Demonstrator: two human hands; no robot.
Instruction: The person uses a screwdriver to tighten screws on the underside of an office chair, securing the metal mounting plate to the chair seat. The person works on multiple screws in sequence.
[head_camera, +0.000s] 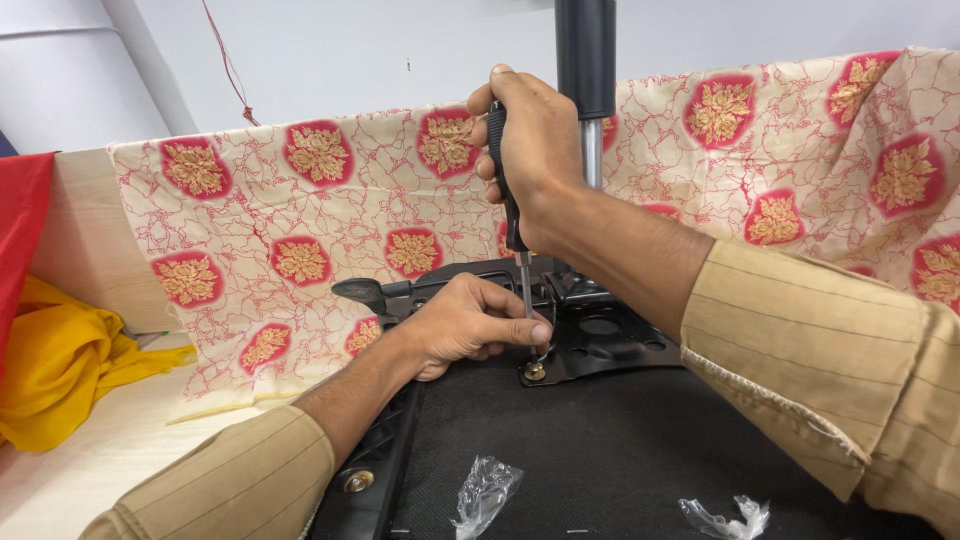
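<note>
Screwdriver (518, 240) stands upright at metal plate's (610, 345) front edge, fabric wall (330, 240) near.

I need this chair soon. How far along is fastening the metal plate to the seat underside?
Looks done: the metal plate sits on the seat underside, and two torn plastic bags lie opened. In hand: the right hand holds a screwdriver upright on a brass-coloured bolt while the left hand steadies its tip. Left: other plate holes aren't clearly visible, so remaining bolts can't be counted.
</note>
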